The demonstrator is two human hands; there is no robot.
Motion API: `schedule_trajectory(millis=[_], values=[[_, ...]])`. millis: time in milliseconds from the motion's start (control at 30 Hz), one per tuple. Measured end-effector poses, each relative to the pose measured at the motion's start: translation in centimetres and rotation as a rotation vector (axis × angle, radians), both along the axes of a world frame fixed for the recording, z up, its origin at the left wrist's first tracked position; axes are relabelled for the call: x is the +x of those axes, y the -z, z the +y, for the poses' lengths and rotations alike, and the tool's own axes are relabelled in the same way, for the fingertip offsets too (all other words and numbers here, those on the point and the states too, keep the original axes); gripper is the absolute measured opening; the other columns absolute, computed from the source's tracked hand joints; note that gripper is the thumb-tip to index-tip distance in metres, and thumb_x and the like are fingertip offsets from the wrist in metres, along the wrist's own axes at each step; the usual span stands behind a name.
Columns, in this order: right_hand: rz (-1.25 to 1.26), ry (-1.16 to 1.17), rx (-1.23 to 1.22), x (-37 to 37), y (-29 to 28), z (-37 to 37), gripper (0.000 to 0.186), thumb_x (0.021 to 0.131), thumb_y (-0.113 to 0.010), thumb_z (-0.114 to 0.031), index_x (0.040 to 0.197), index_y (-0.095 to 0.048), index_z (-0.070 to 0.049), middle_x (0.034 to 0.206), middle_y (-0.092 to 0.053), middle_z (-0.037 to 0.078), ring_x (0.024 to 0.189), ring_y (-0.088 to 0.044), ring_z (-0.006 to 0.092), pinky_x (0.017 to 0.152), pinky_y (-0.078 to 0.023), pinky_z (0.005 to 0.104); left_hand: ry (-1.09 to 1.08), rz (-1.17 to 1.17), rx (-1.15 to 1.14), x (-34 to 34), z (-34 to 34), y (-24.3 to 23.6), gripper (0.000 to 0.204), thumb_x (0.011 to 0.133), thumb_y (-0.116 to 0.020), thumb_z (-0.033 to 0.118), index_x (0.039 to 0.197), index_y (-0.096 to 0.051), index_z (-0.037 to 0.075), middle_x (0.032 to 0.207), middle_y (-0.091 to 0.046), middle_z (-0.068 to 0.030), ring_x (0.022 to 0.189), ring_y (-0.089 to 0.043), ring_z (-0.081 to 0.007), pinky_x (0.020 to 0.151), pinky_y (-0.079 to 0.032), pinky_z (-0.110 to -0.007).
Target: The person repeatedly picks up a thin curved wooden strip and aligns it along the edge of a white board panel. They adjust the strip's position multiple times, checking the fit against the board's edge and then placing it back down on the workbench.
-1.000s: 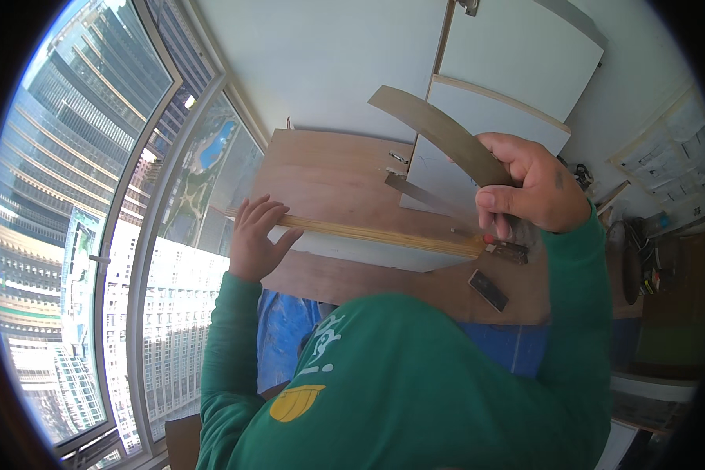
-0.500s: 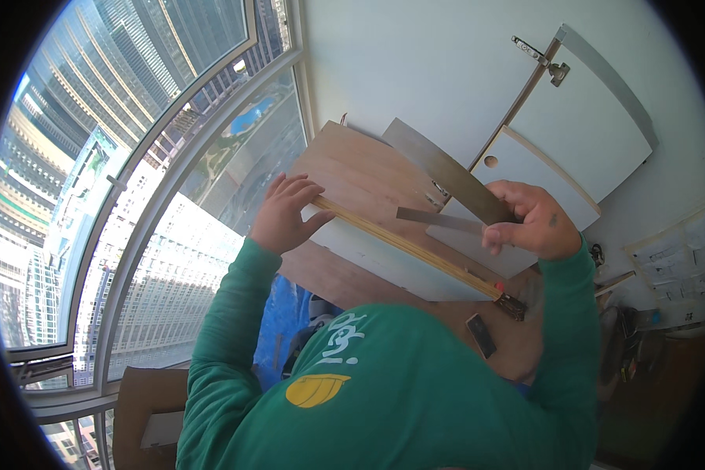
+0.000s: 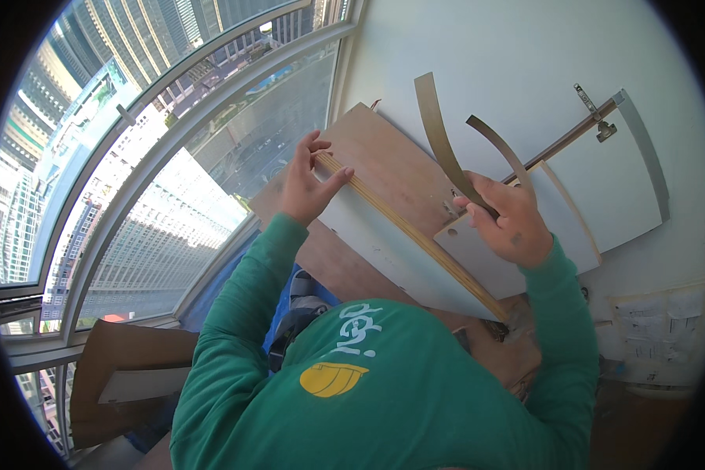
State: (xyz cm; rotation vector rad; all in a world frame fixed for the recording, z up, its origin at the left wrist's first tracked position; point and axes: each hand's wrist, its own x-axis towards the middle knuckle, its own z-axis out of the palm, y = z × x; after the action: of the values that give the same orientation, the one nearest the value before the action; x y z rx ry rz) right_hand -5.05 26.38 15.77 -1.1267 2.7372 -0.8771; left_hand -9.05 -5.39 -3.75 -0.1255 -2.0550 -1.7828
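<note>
My left hand grips the upper end of a white board, its thumb and fingers straddling the edge. The long raw edge of that board is yellowish and layered like plywood. Above the board's lower half, my right hand is closed on thin brown edge banding. Two lengths of it rise from the hand, a wider one on the left and a narrower curved one; whether they join inside the grip is hidden. The banding is clear of the board's edge.
A wooden sheet lies behind the board. White cabinet panels, one with hinges, lean against the wall at right. Tall windows line the left. Brown cardboard stands at lower left, and papers hang on the right wall.
The right hand has turned, swinging the edge banding from pointing left to pointing up, where it bends. My left hand has closed over the board's end. The view has shifted.
</note>
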Motion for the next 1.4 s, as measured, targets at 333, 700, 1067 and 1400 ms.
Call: schedule_trajectory(millis=[333, 700, 1067, 1400], values=[[-0.214, 0.074, -0.122, -4.1, 4.7, -7.2, 0.051, 0.106, -0.051, -0.010, 0.157, -0.045, -0.005, 0.118, -0.072, 0.015, 0.102, -0.063, 0.0176, 0.098, -0.049, 0.0310, 0.166, -0.113, 0.339, -0.9, 0.9, 3.3, 0.056, 0.094, -0.078, 0.040, 0.137, -0.062, 0.007, 0.127, -0.064, -0.0080, 0.117, -0.060, -0.0194, 0.102, -0.047, -0.033], [-0.243, 0.106, 0.066, -5.4, 6.3, -10.7, 0.051, 0.101, -0.065, -0.019, 0.150, -0.057, -0.008, 0.105, -0.065, 0.004, 0.082, -0.053, 0.0119, 0.076, -0.049, 0.0277, 0.293, -0.081, 0.582, -1.0, 1.4, 3.7, 0.056, 0.103, -0.065, 0.040, 0.145, -0.056, 0.004, 0.144, -0.057, -0.0122, 0.139, -0.048, -0.0234, 0.116, -0.037, -0.039], [0.102, -0.025, 0.060, -9.0, 1.4, -15.9, 0.048, 0.093, -0.070, -0.021, 0.139, -0.066, -0.006, 0.107, -0.075, 0.022, 0.090, -0.072, 0.0355, 0.082, -0.056, 0.0407, 0.306, -0.081, 0.555, -0.7, 0.8, 2.1, 0.048, 0.109, -0.048, 0.039, 0.144, -0.059, 0.008, 0.144, -0.057, -0.0097, 0.140, -0.046, -0.0220, 0.119, -0.030, -0.036], [-0.149, 0.229, 0.333, -4.7, 2.0, -12.8, 0.044, 0.096, -0.072, -0.020, 0.138, -0.068, -0.008, 0.089, -0.068, 0.010, 0.076, -0.060, 0.0150, 0.073, -0.050, 0.0298, 0.320, -0.149, 0.737, -0.7, 1.5, 2.6, 0.050, 0.111, -0.044, 0.042, 0.142, -0.060, 0.007, 0.142, -0.058, -0.0089, 0.136, -0.048, -0.0210, 0.118, -0.031, -0.035]])
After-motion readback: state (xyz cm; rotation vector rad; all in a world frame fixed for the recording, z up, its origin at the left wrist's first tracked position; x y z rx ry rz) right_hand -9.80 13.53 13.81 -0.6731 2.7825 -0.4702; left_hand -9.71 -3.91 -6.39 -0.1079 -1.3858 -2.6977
